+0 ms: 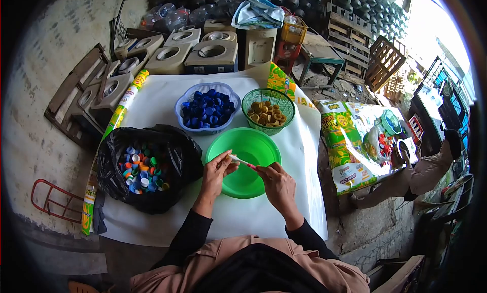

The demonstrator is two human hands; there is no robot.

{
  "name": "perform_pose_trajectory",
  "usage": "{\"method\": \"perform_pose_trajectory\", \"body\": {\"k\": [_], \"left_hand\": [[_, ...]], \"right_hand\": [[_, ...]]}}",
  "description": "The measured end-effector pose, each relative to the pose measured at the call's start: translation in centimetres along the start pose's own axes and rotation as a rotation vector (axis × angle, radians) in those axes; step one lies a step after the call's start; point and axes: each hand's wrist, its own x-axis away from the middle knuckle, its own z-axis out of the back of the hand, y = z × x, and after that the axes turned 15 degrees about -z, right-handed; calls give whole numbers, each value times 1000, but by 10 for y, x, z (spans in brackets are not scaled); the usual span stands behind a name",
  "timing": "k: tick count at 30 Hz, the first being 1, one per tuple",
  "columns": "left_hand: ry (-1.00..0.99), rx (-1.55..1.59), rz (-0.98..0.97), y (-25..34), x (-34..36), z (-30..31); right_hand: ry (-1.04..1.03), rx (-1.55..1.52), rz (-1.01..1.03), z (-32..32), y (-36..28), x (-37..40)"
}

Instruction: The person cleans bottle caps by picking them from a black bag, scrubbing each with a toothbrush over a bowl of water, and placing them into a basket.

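Over the green basin [243, 187], my two hands meet at a slim white-and-pink stick, shaped like a toothbrush [245, 162]. My right hand [278, 185] is closed around its pink end. The fingers of my left hand [216, 170] are pinched near its white end, on a small pale thing whose kind I cannot make out. Behind the basin stand a blue basket [178, 109] of dark blue bottle caps [208, 109] and a green basket [289, 110] of yellow-brown caps [266, 113]. To the left, a black plastic bag [177, 156] holds mixed-colour caps [144, 174].
The white-covered table [238, 222] bears the containers. A rolled patterned sheet [114, 133] lies along its left edge. To the right, another person [418, 179] works at a second table [365, 174] with a small basket [390, 121]. Crates [294, 30] and beige machine parts [175, 53] stand behind.
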Motion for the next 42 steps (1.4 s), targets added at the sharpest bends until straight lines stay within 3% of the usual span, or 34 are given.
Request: {"method": "perform_pose_trajectory", "body": {"k": [2,5,8,12,16,19,23,26,29,33,36,39,42], "left_hand": [[13,20,-25,-6,-3,3],[-58,-136,-224,-26,-3,7],[-135,-525,-347,-13,2,4],[-125,-626,-344,-6,5,0],[-77,-690,-294,-6,6,-3],[-102,-736,-306,-3,5,-5],[-122,-648,-326,-9,2,-2],[-123,-563,-321,-9,2,-2],[-95,-630,-356,-13,2,3],[-99,-742,-405,2,9,-7],[-131,-859,-453,4,6,-2],[-131,-884,-480,1,7,1],[-105,-844,-429,2,8,-1]], "right_hand": [[-22,-1,23,0,3,1],[18,81,20,11,2,-9],[118,265,56,-8,14,-23],[33,328,194,-27,26,-25],[97,109,3,-1,6,-10],[30,11,-9,10,-1,8],[92,70,-92,6,8,9],[58,4,-13,8,4,13],[116,108,-30,0,7,4],[136,284,124,-24,22,-16],[11,334,101,-25,20,-17],[100,142,9,-9,5,-10],[41,20,-6,3,-8,7]]}}
